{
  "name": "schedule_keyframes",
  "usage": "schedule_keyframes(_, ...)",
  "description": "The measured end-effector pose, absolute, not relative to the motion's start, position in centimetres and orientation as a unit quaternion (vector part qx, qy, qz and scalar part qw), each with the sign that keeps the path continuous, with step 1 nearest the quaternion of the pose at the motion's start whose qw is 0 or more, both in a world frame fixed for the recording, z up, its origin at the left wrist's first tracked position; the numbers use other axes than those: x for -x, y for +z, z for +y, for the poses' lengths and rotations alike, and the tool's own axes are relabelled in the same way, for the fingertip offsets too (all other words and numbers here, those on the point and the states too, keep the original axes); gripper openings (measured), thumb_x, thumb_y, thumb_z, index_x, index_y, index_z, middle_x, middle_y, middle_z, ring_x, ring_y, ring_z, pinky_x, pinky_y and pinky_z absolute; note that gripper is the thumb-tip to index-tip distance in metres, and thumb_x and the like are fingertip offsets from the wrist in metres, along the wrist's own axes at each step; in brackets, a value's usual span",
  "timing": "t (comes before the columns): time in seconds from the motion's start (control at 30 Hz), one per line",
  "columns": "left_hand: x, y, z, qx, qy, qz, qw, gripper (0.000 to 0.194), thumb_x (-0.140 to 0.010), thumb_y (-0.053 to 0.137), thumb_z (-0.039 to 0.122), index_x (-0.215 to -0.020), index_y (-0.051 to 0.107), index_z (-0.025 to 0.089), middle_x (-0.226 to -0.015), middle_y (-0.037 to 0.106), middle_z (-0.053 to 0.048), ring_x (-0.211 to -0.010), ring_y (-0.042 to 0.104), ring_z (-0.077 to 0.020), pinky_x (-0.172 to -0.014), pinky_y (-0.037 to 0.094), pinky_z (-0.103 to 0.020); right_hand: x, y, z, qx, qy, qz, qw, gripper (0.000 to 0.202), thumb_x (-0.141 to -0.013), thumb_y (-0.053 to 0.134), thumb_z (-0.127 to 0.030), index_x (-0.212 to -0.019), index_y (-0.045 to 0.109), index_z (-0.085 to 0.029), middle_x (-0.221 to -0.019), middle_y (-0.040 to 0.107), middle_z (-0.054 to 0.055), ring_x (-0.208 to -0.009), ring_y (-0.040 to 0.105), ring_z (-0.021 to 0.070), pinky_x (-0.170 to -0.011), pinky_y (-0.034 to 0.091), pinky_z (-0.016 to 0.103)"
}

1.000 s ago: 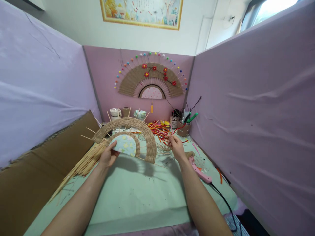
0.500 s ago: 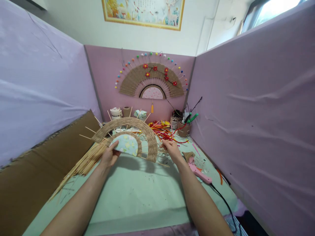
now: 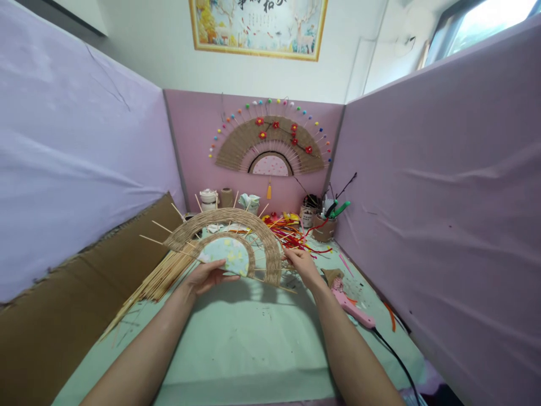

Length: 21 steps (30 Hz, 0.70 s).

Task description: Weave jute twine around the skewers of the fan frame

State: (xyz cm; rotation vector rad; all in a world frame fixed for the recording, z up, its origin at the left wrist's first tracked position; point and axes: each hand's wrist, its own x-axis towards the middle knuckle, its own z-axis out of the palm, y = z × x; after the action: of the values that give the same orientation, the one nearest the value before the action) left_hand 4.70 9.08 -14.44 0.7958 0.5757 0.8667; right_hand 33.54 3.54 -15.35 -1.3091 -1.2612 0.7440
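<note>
A half-round fan frame (image 3: 273, 256) made of thin wooden sticks, with a wide band of wound brown twine, is held up over the table. Its inner half-disc (image 3: 228, 254) is covered in light blue floral cloth and edged with twine. My left hand (image 3: 211, 275) grips the disc's lower edge, thumb on the front and fingers beneath. At the band's outer right edge my right hand (image 3: 302, 266) is closed in a pinch on what looks like the twine; the strand between the fingertips is too thin to see clearly. Loose twine (image 3: 289, 277) lies tangled just below that hand.
A bundle of sticks (image 3: 164, 276) lies left beside cardboard (image 3: 84, 293). On the right rests a pink glue gun (image 3: 353, 310) with a black cord. Red pipe cleaners (image 3: 291, 234), a tool pot (image 3: 324, 228) and jars stand behind. A finished fan (image 3: 236, 149) hangs on the partition.
My left hand has slid right along the disc's lower edge, toward its middle. My right hand stays pinched at the band's right edge. The whole view has shifted slightly.
</note>
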Motion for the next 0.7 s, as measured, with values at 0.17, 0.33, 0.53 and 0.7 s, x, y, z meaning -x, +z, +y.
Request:
schedule_keyframes(0.17, -5.2, -14.4, 9.2, -0.372, 0.451, 0.278, 0.762, 0.043, -0.073, 0.059, 0.002, -0.114, 0.056, 0.015, -0.096, 0.07, -0.01, -0.086, 0.067, -0.024, -0.073, 0.058, -0.038, -33.3, -15.4, 3.6, 0.563, 0.297, -0.539, 0.551, 0.044, -0.075, 0.052, -0.052, -0.061, 0.067, -0.014, -0.05, 0.043, -0.001, -0.051, 0.037, 0.0113, -0.049, 0.026, 0.024)
schedule_keyframes(0.33, -6.1, -14.6, 9.2, -0.353, 0.51, 0.288, 0.73, 0.037, -0.076, 0.059, 0.003, -0.11, 0.057, 0.016, -0.09, 0.071, -0.006, -0.077, 0.068, -0.0188, -0.067, 0.059, -0.033, -33.0, -15.1, 3.4, 0.577, 0.271, -0.55, 0.539, 0.045, -0.074, 0.052, -0.055, -0.059, 0.067, -0.014, -0.051, 0.048, 0.0, -0.052, 0.039, 0.0124, -0.05, 0.028, 0.024)
schedule_keyframes(0.53, -6.0, -14.6, 9.4, -0.318, 0.531, 0.275, 0.736, 0.018, -0.078, 0.059, 0.008, -0.095, 0.059, 0.014, -0.086, 0.071, -0.005, -0.069, 0.067, -0.0161, -0.06, 0.06, -0.028, -33.5, -14.9, 3.3, 0.588, 0.252, -0.56, 0.526, 0.048, -0.074, 0.051, -0.058, -0.064, 0.067, -0.014, -0.051, 0.048, 0.0, -0.052, 0.039, 0.0127, -0.052, 0.029, 0.025)
schedule_keyframes(0.7, -5.8, -14.3, 9.5, -0.303, 0.533, 0.267, 0.743, 0.013, -0.079, 0.057, 0.007, -0.091, 0.059, 0.013, -0.082, 0.071, -0.005, -0.066, 0.067, -0.0154, -0.06, 0.06, -0.028, -33.9, -15.5, 3.8, 0.567, 0.265, -0.555, 0.548, 0.044, -0.074, 0.053, -0.057, -0.067, 0.065, -0.015, -0.055, 0.051, 0.0, -0.054, 0.041, 0.0129, -0.053, 0.03, 0.025)
